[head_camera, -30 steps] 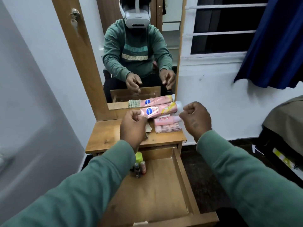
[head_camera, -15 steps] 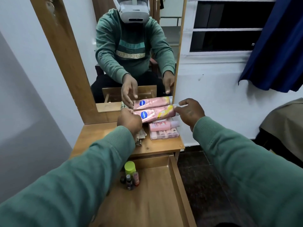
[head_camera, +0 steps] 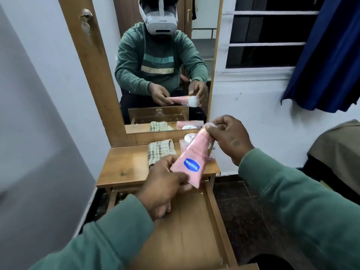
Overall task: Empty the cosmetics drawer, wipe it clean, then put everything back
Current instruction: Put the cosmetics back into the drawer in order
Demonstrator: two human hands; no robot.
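A pink cream tube (head_camera: 192, 160) with a blue oval logo hangs in the air above the dresser top, tilted, its flat end toward me. My left hand (head_camera: 163, 184) grips the flat lower end. My right hand (head_camera: 228, 137) pinches the white cap end. Below them the wooden drawer (head_camera: 187, 236) is pulled out, its floor bare in the near part. My left hand hides the small bottles at the drawer's back. A checked cloth (head_camera: 160, 150) lies folded on the dresser top (head_camera: 124, 166). A white jar (head_camera: 190, 137) and other pink items lie behind the tube.
A mirror (head_camera: 161, 61) in a wooden frame stands at the back of the dresser and reflects me. A white wall and barred window are to the right, with a blue curtain (head_camera: 327, 55). A covered piece of furniture (head_camera: 339, 152) stands at the right edge.
Both hands have lifted the pink tube off the stack on the dresser top and drawn it toward me, tilting it lengthwise. The small bottles in the drawer are now hidden.
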